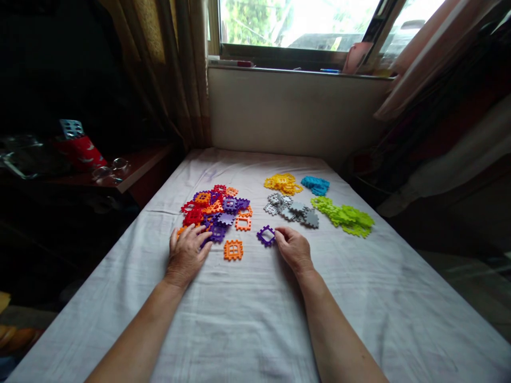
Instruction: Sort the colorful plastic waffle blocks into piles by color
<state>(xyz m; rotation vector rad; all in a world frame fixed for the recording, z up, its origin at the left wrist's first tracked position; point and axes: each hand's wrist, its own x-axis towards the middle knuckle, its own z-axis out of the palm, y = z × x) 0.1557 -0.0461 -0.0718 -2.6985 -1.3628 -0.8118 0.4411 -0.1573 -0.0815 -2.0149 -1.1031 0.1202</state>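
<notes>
My left hand point(187, 252) lies with fingers spread on the near left edge of a mixed pile of red, orange and purple interlocking plastic tiles point(225, 218). Between thumb and fingertips, my right hand point(294, 248) pinches the corner of a purple square frame tile point(260, 238), which has a notched edge and an open middle. An orange window tile point(233, 250) lies by itself between my hands. Just beyond it, an orange frame tile point(243, 228) sits at the right side of the mixed pile.
Sorted piles lie at the right: yellow tiles point(282, 183), blue tiles point(315, 185), grey tiles point(297, 210) and lime green tiles point(345, 217). All rest on a pale sheet point(247, 319). Glasses point(112, 169) and a red container point(82, 152) stand on a side table at the left.
</notes>
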